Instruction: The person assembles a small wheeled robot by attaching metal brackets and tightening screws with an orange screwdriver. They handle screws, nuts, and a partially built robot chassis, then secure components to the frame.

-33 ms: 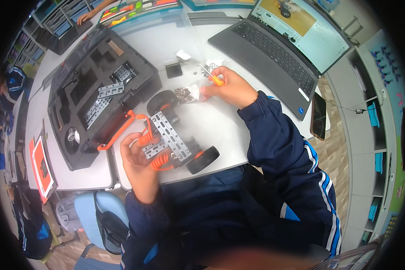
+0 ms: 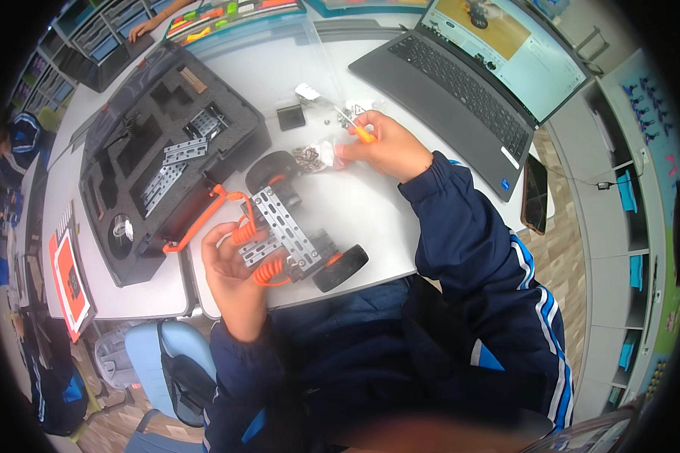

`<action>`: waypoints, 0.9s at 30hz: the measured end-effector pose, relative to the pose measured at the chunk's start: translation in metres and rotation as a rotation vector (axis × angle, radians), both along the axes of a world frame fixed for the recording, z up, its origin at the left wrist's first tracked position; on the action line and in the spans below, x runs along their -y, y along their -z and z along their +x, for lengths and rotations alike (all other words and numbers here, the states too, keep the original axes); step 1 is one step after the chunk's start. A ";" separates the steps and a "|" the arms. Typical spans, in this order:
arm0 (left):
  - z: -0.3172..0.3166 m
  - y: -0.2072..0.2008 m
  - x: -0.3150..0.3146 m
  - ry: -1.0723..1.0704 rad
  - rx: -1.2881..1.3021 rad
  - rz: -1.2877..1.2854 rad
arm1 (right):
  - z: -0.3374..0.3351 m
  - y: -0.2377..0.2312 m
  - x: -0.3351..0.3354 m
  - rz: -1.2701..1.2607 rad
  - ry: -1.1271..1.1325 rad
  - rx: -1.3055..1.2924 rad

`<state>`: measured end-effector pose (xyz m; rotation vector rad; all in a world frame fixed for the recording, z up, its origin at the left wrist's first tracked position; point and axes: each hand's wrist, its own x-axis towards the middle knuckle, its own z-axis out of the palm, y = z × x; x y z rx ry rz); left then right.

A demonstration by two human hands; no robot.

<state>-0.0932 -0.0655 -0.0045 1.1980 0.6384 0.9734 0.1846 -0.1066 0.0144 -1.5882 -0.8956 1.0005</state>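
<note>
A model car chassis (image 2: 285,230) of perforated grey metal plates, with black wheels (image 2: 341,269) and orange coiled parts (image 2: 268,272), sits at the table's near edge. My left hand (image 2: 234,283) is closed around its left end, some fingers hidden behind it. Beyond the car, my right hand (image 2: 397,151) grips a small screwdriver (image 2: 366,135) by its orange handle, the shaft pointing up and left. Next to that hand's fingers lies a clear plastic bag of small metal screws (image 2: 310,157). Loose small hardware (image 2: 346,118) is near the screwdriver's tip.
An open black foam-lined case (image 2: 242,143) with metal plates (image 2: 166,181) and an orange handle (image 2: 196,220) stands at left. A small black square piece (image 2: 291,117) lies beyond the car. An open laptop (image 2: 461,98) and a phone (image 2: 535,195) are at right. Another person's hand (image 2: 140,30) shows far left.
</note>
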 end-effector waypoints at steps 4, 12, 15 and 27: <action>0.001 -0.001 0.002 -0.013 0.015 -0.031 | 0.002 0.000 -0.002 -0.034 -0.020 0.135; 0.000 -0.001 -0.001 0.004 -0.005 -0.027 | 0.001 0.019 -0.004 0.090 0.016 0.144; 0.000 -0.001 0.001 -0.003 -0.007 -0.031 | 0.000 0.022 -0.007 0.070 -0.003 0.137; -0.001 0.001 0.000 0.006 -0.006 -0.039 | -0.004 0.017 -0.006 0.172 -0.131 0.082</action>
